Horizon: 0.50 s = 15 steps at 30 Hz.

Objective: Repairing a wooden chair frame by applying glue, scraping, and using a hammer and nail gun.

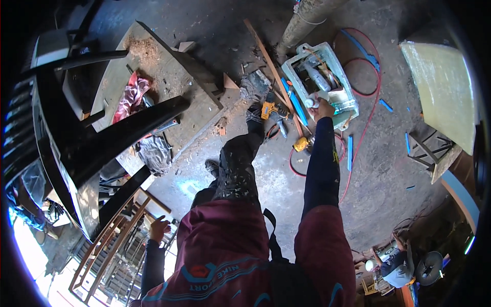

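My right hand (325, 109) grips a small white container (313, 101) at the near end of an open pale plastic bin (349, 113). Inside the bin lie a grey cylindrical canister (316, 75) and other jumbled items. Beside the bin are blue strips (295, 102) and a long wooden plank (262, 46). A yellow power drill (268, 108) lies by my forward foot, near pliers (273, 132). Another yellow tool (302, 143) sits below the plank's end. My left hand (159, 229) hangs at the lower left, fingers apart, holding nothing.
A wooden board (197, 102) with shavings and cloth is at left, among black chair frames (138, 123). A concrete post (302, 25) rises at top. Red hose (376, 71) loops rightward. A pale panel (437, 92) stands far right. Another person (396, 268) works at lower right.
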### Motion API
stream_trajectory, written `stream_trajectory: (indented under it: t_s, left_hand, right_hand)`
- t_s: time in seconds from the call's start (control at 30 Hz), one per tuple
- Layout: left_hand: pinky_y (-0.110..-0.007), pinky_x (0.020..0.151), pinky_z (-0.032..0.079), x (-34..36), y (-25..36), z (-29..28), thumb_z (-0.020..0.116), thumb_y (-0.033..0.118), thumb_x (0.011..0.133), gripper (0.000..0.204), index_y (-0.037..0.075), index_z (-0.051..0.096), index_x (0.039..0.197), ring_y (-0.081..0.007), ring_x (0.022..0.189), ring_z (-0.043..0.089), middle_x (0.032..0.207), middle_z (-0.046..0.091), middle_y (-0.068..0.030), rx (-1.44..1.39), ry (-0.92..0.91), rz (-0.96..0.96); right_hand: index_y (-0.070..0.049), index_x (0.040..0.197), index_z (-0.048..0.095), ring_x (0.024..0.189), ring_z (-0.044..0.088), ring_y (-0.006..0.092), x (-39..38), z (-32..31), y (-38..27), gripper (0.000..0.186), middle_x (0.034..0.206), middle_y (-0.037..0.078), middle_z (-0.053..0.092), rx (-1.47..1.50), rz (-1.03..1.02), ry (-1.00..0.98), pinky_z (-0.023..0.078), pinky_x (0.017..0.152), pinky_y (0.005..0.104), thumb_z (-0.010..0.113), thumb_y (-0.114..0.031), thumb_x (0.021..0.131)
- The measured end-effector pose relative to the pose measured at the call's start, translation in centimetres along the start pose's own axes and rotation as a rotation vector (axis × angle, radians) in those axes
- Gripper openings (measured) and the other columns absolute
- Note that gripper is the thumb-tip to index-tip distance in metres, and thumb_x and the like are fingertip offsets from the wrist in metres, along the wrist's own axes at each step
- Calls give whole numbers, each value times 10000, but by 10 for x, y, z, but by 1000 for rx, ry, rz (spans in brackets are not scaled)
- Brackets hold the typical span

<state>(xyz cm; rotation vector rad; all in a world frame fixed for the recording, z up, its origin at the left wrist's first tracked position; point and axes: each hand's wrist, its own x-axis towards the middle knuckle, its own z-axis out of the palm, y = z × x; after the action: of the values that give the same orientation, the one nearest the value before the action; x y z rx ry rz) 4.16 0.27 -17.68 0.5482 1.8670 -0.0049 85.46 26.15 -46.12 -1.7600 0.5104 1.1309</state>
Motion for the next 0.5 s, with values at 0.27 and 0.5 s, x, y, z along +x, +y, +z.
stream_trajectory:
  t_s: [0.27, 0.5]
  left_hand:
    - [-311, 711, 648, -6, 22, 43, 747, 169, 959, 314, -7, 744, 1219, -163, 873, 777, 1060, 785, -135, 964, -213, 464]
    - [-337, 656, 645, -8, 15, 56, 718, 118, 1010, 447, -112, 613, 1379, -160, 786, 755, 962, 767, -99, -2, -24, -147]
  right_hand:
    - [-123, 1023, 803, 731, 735, 248, 28, 86, 99, 140, 897, 88, 748, -397, 104, -313, 589, 578, 421, 740, -207, 931]
    - [-120, 1065, 808, 837, 764, 308, 31, 45, 71, 292, 976, 155, 765, -792, -784, -261, 594, 721, 419, 876, -234, 805]
